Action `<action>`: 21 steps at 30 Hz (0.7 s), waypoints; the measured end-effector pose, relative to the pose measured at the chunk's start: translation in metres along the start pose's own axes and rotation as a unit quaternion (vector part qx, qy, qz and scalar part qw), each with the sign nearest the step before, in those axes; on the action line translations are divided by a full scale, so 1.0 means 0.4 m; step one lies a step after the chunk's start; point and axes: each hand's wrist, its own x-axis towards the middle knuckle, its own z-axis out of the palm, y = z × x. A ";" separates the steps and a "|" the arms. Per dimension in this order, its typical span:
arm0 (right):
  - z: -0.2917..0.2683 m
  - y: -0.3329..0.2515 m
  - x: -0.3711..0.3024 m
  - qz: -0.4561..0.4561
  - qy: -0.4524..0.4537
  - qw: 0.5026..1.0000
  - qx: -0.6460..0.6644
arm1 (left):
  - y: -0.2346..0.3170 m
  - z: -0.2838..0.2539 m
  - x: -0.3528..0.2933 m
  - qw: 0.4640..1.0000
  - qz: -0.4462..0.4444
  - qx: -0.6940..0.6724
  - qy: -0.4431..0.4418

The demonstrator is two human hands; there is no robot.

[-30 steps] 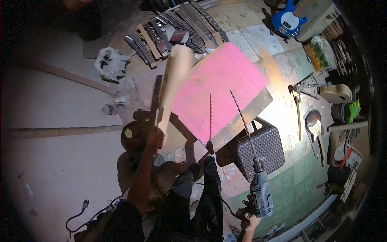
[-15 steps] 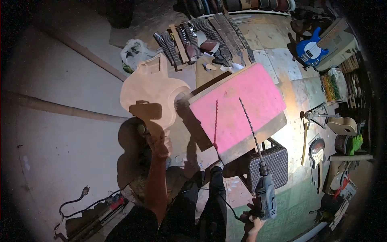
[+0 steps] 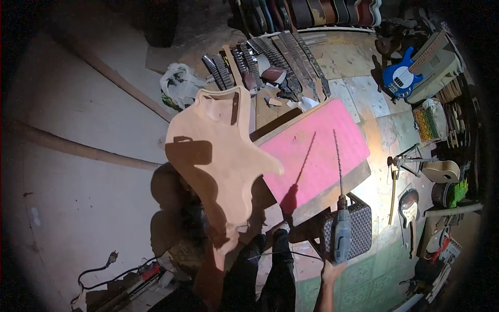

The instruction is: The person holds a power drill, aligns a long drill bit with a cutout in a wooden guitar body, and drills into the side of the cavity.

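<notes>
An unfinished wooden guitar body (image 3: 218,148), pale and bare, is held up by its lower end in my left hand (image 3: 226,239). It has a rectangular cutout at its far end, and one curved horn reaches over the left edge of a pink-topped board (image 3: 327,151). My right hand (image 3: 332,269) is closed round the handle of a grey power drill (image 3: 342,236), its fingers mostly hidden behind it. A long twist drill bit (image 3: 338,164) points away from me, above the pink surface and apart from the guitar body.
A dark woven stool (image 3: 361,223) stands beside the board. Several guitar necks (image 3: 291,60) lie beyond it, near a white plastic bag (image 3: 179,83). A blue guitar (image 3: 401,75) leans at the far right. A loose plug and cable (image 3: 112,259) lie at the lower left.
The guitar body has moved right and closer, now overlapping the pink board in view. The drill has swung so its bit points more straight ahead, with the tip further right.
</notes>
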 end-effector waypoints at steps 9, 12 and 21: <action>0.314 0.011 0.261 -0.274 0.036 0.957 -0.086 | -0.132 0.014 -0.076 0.990 -0.070 0.051 0.112; 0.380 0.023 0.296 -0.316 0.032 0.939 -0.135 | -0.136 0.009 -0.100 0.987 -0.072 0.062 0.129; 0.493 0.117 0.318 -0.216 -0.092 0.917 -0.323 | -0.164 -0.003 -0.163 0.980 -0.083 0.077 0.163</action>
